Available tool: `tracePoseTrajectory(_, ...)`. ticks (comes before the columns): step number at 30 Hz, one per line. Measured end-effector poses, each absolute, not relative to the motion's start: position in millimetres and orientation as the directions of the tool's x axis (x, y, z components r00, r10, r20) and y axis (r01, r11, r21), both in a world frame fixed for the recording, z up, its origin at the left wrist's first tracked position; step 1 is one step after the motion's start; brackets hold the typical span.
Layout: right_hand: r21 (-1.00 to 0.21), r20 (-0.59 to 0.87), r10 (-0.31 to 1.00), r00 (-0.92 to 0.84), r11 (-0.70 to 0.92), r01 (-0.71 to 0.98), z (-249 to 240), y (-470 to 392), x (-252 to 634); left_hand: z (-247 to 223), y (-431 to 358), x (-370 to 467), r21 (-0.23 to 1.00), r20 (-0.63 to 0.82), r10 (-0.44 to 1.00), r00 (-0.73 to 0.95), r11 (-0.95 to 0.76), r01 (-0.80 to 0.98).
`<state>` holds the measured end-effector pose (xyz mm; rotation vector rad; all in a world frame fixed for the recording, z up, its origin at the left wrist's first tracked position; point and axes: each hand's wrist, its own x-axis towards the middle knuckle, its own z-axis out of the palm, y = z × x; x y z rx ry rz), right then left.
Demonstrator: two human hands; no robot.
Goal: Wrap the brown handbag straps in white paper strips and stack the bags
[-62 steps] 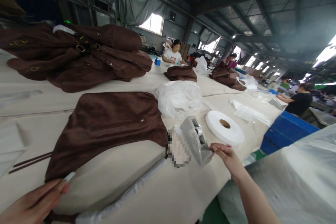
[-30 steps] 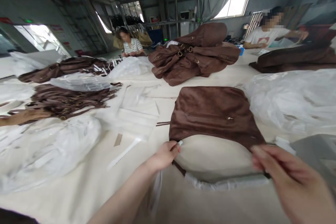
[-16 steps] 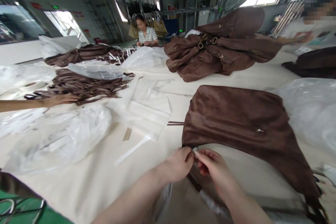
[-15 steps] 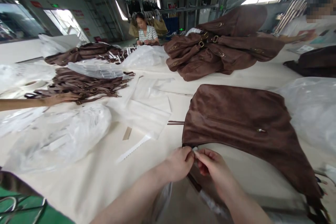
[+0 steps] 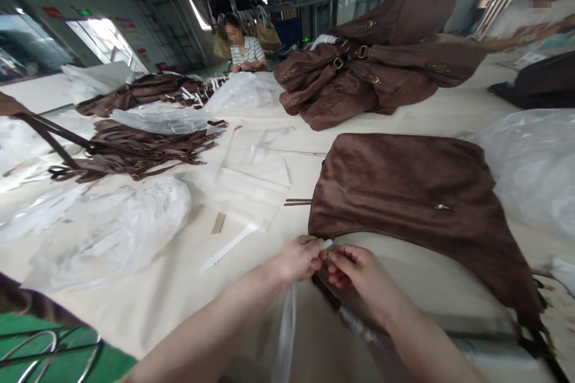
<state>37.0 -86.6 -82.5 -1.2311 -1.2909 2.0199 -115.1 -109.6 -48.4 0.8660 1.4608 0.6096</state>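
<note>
A brown leather bag (image 5: 399, 176) lies on the table, its zipper facing up and its lower edge just beyond my hands. My left hand (image 5: 302, 258) pinches a small white strip (image 5: 328, 244) by the bag's lower left corner. Close beside it, my right hand (image 5: 353, 266) is closed with thumb and fingertips together; whatever it holds is too small to make out. Below both hands runs a brown strap (image 5: 327, 293), partly in clear plastic wrap (image 5: 359, 328). A translucent strip (image 5: 286, 329) hangs under my left wrist.
Brown bags (image 5: 381, 60) are heaped at the back. Brown straps (image 5: 144, 146) lie in a pile on the left, where a co-worker's hand (image 5: 11, 106) lifts some. Crumpled plastic bags (image 5: 130, 233) and a toothed white strip (image 5: 229, 247) lie nearer. More plastic (image 5: 534, 173) is at right.
My hands have drawn slightly away from the bag's edge, and the white strip shows more clearly. At left, the co-worker's hand has risen from the pile, pulling straps up.
</note>
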Motion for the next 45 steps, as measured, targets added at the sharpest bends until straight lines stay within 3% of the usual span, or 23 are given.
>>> tracePoseTrajectory(3,-0.856,-0.457,0.675,-0.578,-0.510,0.081,-78.7,-89.3,37.1,-41.3,-108.7,-129.5,0.675,-0.727,0.659,0.193,0.738,0.019)
tracePoseTrajectory(5,-0.843,-0.471,0.640,-0.607,-0.530,0.096,-77.7,-92.3,35.1,-39.5,-111.2,-137.2,0.483,-0.805,0.488,0.338,0.869,-0.106)
tracePoseTrajectory(8,-0.848,-0.471,0.633,-0.615,-0.516,0.118,-79.6,-96.8,31.2,-42.0,-121.4,-139.7,0.246,-0.775,0.359,0.520,0.929,-0.275)
tracePoseTrajectory(10,-0.867,-0.451,0.645,-0.617,-0.482,0.129,-82.3,-99.1,29.4,-44.2,-131.1,-136.1,0.212,-0.732,0.401,0.550,0.902,-0.376)
tracePoseTrajectory(14,-0.888,-0.429,0.649,-0.628,-0.431,0.161,-86.0,-102.1,30.3,-41.0,-149.3,-123.7,0.285,-0.683,0.516,0.518,0.840,-0.462)
tracePoseTrajectory(17,-0.905,-0.423,0.657,-0.624,-0.348,0.246,-84.3,-103.2,34.0,-33.7,-158.6,-112.2,0.407,-0.683,0.539,0.493,0.841,-0.356)
tracePoseTrajectory(19,-0.916,-0.400,0.671,-0.625,-0.263,0.304,-81.5,-102.7,36.9,-30.1,-163.4,-104.8,0.586,-0.695,0.617,0.369,0.784,-0.205)
tracePoseTrajectory(21,-0.919,-0.363,0.703,-0.611,-0.164,0.357,-79.0,-101.2,39.9,-28.5,-167.5,-99.5,0.773,-0.634,0.759,0.148,0.630,0.081)
tracePoseTrajectory(22,-0.917,-0.329,0.737,-0.591,-0.102,0.385,-78.0,-100.2,41.4,-28.4,-169.5,-98.2,0.808,-0.552,0.833,0.044,0.521,0.276)
tracePoseTrajectory(24,-0.897,-0.231,0.806,-0.545,0.041,0.440,-76.7,-98.1,44.6,-28.8,-173.2,-97.8,0.704,-0.322,0.945,-0.055,0.278,0.654)
tracePoseTrajectory(26,-0.866,-0.200,0.818,-0.539,0.110,0.488,-75.1,-96.4,47.4,-30.5,-176.9,-99.5,0.480,-0.141,0.990,-0.020,0.086,0.873)
tracePoseTrajectory(28,-0.868,-0.295,0.775,-0.560,0.028,0.495,-72.1,-95.8,49.0,-33.5,-180.6,-101.5,0.294,-0.090,0.995,0.034,-0.006,0.956)
tracePoseTrajectory(30,-0.877,-0.418,0.702,-0.577,-0.145,0.458,-67.5,-96.2,48.4,-37.4,-183.8,-102.7,0.193,-0.132,0.990,0.054,-0.028,0.981)
tracePoseTrajectory(33,-0.862,-0.504,0.645,-0.574,-0.340,0.376,-59.7,-97.9,45.0,-42.3,-187.1,-102.4,0.159,-0.184,0.981,0.061,-0.032,0.987)
tracePoseTrajectory(35,-0.857,-0.513,0.648,-0.562,-0.358,0.371,-55.8,-99.2,42.9,-44.0,-188.7,-100.5,0.163,-0.199,0.978,0.067,-0.034,0.986)
tracePoseTrajectory(42,-0.901,-0.340,0.760,-0.554,-0.093,0.425,-50.3,-105.7,42.7,-48.6,-195.5,-89.7,0.091,-0.219,0.964,0.148,-0.131,0.987)
tracePoseTrajectory(45,-0.914,-0.285,0.790,-0.543,-0.055,0.401,-51.9,-110.2,40.1,-48.1,-192.6,-88.6,0.145,-0.195,0.977,0.089,-0.061,0.987)
